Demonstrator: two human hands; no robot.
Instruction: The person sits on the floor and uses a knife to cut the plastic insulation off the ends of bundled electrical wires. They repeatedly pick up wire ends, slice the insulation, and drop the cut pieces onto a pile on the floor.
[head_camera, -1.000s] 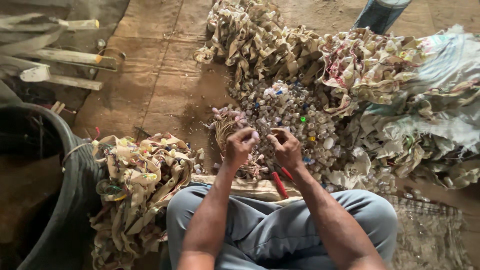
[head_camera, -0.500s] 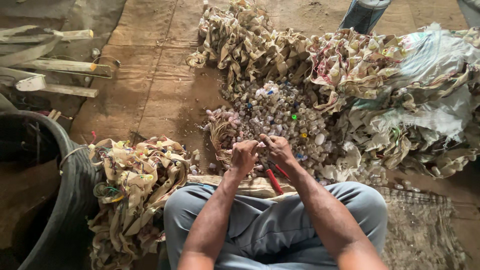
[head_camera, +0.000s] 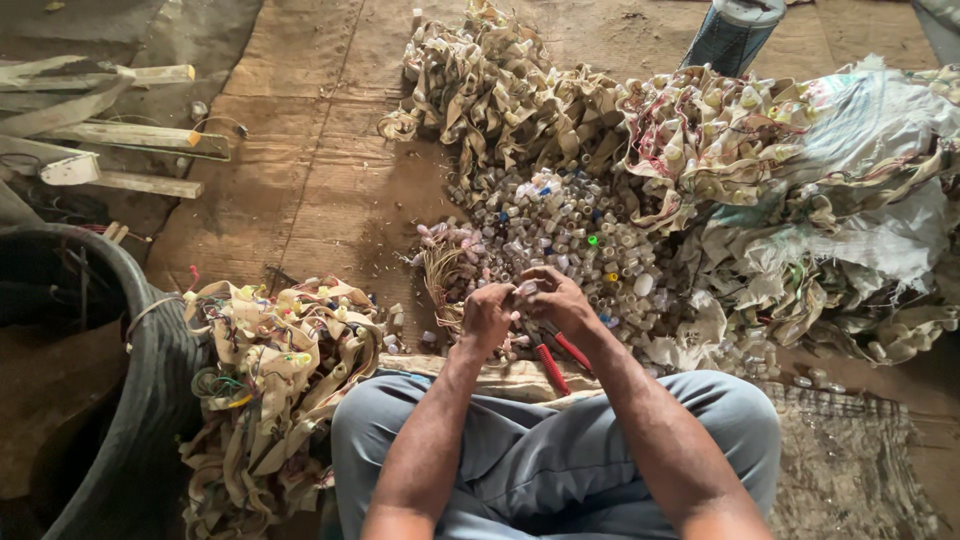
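Head view: two bare hands are pinching one small pale plastic cap (head_camera: 527, 288) between them, above the heap of small pale and coloured plastic caps (head_camera: 565, 235) on the wooden floor (head_camera: 300, 190).

Left hand (head_camera: 487, 316) and right hand (head_camera: 560, 300) are meeting at chest-centre, fingers closing on the cap; forearms are angling inward over the knees. The piece is probably light, stiff and slippery, best nipped by its rim. Red-handled pliers (head_camera: 555, 362) are lying just below the hands.
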